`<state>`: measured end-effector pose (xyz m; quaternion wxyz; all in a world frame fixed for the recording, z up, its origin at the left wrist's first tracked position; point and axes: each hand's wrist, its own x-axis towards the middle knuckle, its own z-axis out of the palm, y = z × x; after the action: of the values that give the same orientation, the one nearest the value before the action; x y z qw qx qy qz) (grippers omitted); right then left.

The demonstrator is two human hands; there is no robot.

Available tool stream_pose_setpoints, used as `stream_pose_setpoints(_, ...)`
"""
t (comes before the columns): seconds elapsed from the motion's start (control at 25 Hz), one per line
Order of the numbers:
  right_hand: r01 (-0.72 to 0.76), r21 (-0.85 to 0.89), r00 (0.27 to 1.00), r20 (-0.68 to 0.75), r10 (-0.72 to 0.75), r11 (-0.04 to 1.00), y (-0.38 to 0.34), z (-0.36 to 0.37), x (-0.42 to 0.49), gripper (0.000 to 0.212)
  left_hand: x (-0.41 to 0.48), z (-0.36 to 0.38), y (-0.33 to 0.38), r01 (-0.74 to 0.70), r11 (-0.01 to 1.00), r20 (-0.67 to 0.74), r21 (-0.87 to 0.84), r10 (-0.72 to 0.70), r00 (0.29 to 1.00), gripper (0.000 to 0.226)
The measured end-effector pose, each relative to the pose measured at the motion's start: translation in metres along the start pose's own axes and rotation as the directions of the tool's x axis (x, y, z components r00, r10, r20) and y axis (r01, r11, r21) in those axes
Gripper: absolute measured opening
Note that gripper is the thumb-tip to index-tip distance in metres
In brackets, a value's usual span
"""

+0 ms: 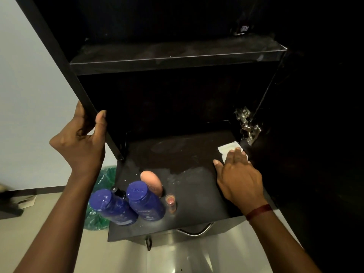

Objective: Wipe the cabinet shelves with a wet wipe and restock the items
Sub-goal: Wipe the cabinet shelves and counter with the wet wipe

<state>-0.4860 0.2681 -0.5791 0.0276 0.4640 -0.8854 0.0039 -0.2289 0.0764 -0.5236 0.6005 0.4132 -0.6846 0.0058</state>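
Observation:
The black cabinet stands open, with an upper shelf (pixel 177 54) and a dusty, streaked bottom shelf (pixel 177 152). My right hand (pixel 238 176) lies flat on a white wet wipe (pixel 228 147) at the bottom shelf's right side, close to the hinge. My left hand (pixel 82 142) grips the front edge of the cabinet's left side panel (pixel 65 64). At the shelf's front left stand two blue bottles (pixel 114 207) (pixel 145 201), a peach bottle (pixel 151 181), a small dark bottle (pixel 118 192) and a small pink-capped tube (pixel 171 202).
A metal hinge (pixel 247 125) sits on the cabinet's right wall, with the dark open door beyond it. Below the shelf is a steel unit with a handle (pixel 195 231). A green bag (pixel 102 182) lies on the floor at left.

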Motion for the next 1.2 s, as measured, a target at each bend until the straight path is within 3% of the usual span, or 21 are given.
stream_pose_setpoints(0.28,-0.005,-0.034,1.0,0.017,0.006,0.999,0.012,0.005,-0.028,0.053,-0.001,0.001,0.002,0.026,0.999,0.003,-0.029,-0.026,1.0,0.033)
stream_pose_setpoints(0.4,-0.009,-0.014,0.997,-0.077,0.008,1.0,0.001,0.013,-0.021,0.047,-0.001,0.0,0.004,0.051,0.998,0.01,-0.042,-0.051,0.999,0.035)
stream_pose_setpoints(0.6,0.304,0.08,0.952,-0.075,-0.298,0.949,-0.052,0.008,-0.022,0.04,0.001,-0.005,0.006,0.072,0.997,0.035,-0.002,-0.072,0.997,0.044)
stream_pose_setpoints(0.72,0.516,0.16,0.857,-0.083,-0.509,0.842,-0.068,0.0,-0.021,0.029,0.001,-0.009,0.008,0.047,0.999,0.067,0.019,-0.048,0.997,0.047)
stream_pose_setpoints(0.84,0.656,0.263,0.742,-0.05,-0.669,0.708,-0.071,-0.005,-0.012,0.037,0.001,-0.012,0.009,0.047,0.999,0.089,0.009,-0.048,0.995,0.046)
stream_pose_setpoints(1.0,0.654,0.355,0.726,-0.046,-0.686,0.668,-0.072,-0.003,0.0,0.035,0.002,-0.013,0.011,0.044,0.998,0.097,0.052,-0.048,0.994,0.045)
stream_pose_setpoints(1.2,0.58,0.444,0.777,-0.051,-0.627,0.683,-0.072,0.009,0.004,0.031,-0.002,-0.009,0.01,0.077,0.997,0.058,-0.005,-0.077,0.995,0.043)
